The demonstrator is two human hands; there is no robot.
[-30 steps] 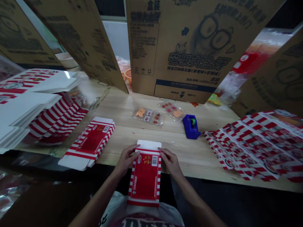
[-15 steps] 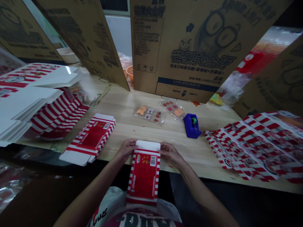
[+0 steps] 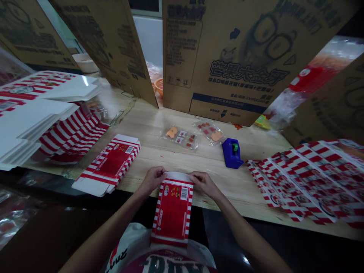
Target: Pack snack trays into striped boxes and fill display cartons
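A red and white striped carton (image 3: 173, 210) stands on end against my body at the table's near edge. My left hand (image 3: 153, 179) pinches the left corner of its white top flap. My right hand (image 3: 202, 182) pinches the right corner, and the flap is bent over between them. Both hands are closed on the carton's upper end.
A small stack of flat striped cartons (image 3: 109, 163) lies to the left, taller piles (image 3: 42, 113) beyond it. Fanned flat cartons (image 3: 309, 178) cover the right. A blue tape dispenser (image 3: 232, 152) and two clear sachets (image 3: 182, 137) lie mid-table. Large brown cardboard boxes (image 3: 227, 57) wall the back.
The white top flap stood up flat before; it is now folded down and shorter between my fingers. Both hands have drawn slightly closer to the flap's corners.
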